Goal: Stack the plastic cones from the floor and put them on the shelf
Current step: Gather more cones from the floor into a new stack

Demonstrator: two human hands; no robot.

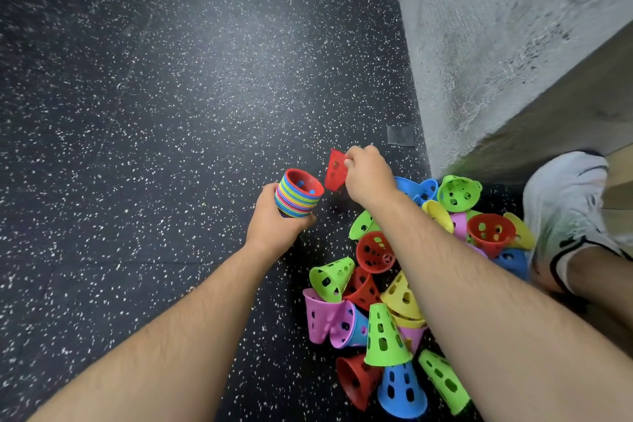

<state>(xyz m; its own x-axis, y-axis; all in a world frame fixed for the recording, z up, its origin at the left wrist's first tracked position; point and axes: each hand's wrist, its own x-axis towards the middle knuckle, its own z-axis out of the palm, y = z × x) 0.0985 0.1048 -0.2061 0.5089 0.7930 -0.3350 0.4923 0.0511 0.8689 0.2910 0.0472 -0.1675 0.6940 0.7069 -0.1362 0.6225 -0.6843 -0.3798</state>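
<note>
Many loose perforated plastic cones (pixel 385 336) lay heaped at five o'clock while the left hand (pixel 274 219) gripped the multicoloured nested cone stack (pixel 297 197) and the right hand (pixel 368 175), at its two o'clock, pinched a red perforated plastic cone (pixel 335 171), which probably next needed seating tip-first in the stack's mouth.

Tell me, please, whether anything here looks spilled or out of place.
Yes: the loose cones lie tumbled in a heap on the floor by the wall, pointing every way.
</note>
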